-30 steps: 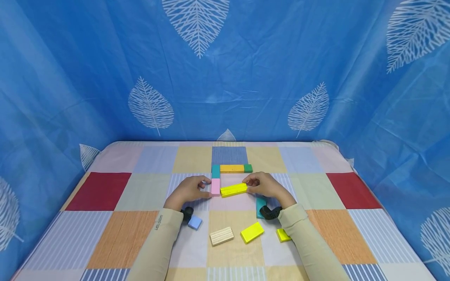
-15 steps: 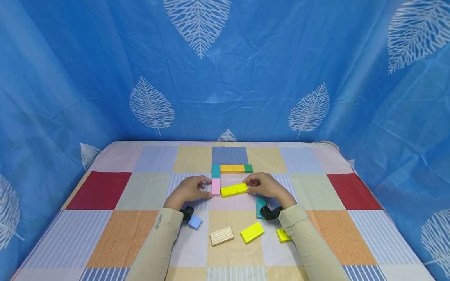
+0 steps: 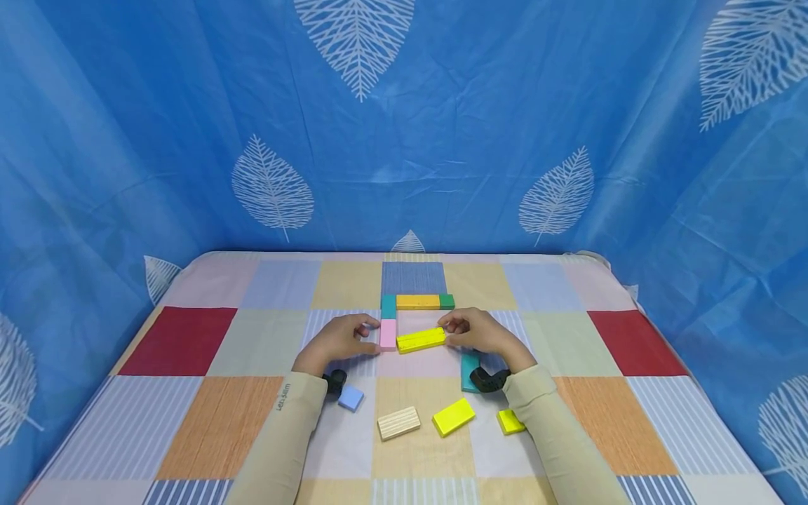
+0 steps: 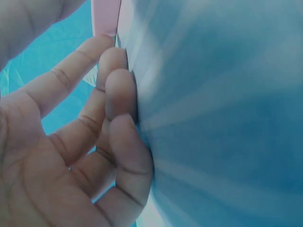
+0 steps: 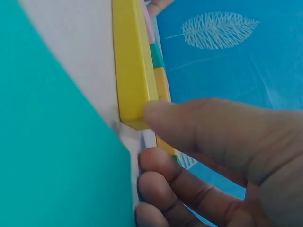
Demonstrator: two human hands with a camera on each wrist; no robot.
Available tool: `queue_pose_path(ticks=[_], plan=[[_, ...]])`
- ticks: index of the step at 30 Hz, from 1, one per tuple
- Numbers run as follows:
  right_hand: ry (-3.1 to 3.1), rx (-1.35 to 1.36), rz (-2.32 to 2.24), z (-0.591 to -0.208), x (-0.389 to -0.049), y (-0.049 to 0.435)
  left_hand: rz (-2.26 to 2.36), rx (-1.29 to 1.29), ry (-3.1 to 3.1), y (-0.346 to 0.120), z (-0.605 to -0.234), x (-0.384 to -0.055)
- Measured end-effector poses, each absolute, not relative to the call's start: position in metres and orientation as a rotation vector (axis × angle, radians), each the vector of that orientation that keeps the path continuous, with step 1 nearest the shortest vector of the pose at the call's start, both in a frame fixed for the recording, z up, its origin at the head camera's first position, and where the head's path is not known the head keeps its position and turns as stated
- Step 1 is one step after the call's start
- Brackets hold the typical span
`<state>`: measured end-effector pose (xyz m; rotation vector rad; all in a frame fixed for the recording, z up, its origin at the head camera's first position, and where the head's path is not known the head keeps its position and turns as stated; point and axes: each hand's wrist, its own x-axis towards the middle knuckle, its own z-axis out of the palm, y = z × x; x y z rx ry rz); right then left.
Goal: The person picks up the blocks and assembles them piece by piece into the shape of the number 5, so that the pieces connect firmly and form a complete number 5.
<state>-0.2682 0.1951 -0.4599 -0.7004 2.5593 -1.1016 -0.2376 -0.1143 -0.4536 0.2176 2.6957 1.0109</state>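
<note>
- Head view: the long yellow block (image 3: 420,340) lay on the patchwork-covered tabletop (image 3: 252,344), slightly askew, its left end just beside the pink block (image 3: 388,335); contact between the two could not be confirmed.
- Right hand (image 3: 482,331): nearly closed, thumb and index finger pinching the right end of the long yellow block; the remaining fingers curled below, clear of it.
- Left hand (image 3: 337,340): partly open, thumb and index finger spread along the outer side of the pink block, gripping nothing.
- Adjoining row: the teal block (image 3: 388,306) stood beyond the pink block, followed at a right angle by the orange block (image 3: 418,302) and the green block (image 3: 447,301).
- Handling estimate: the long yellow block was judged light, rigid and not fragile; its smooth painted faces might have slipped slightly under loose fingers.
- Recommended hold: opposite long sides near the right end, leaving the left end free for alignment.
</note>
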Motion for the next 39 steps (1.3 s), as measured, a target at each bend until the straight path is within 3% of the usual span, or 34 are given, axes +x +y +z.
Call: queue_pose_path(ticks=[11,23,39], plan=[[2.473,-0.711,-1.268,-0.461,-0.270,0.218,1.100,0.374,2.604,-0.130,-0.449,-0.235],[2.535,-0.503,-1.282,-0.461,-0.264,0.254,1.121,0.568,2.467,-0.153,-0.448,-0.211],[2.486,-0.545,-1.367,-0.467,-0.251,0.279,1.262,0.560,2.233,-0.177,-0.450,-0.189]])
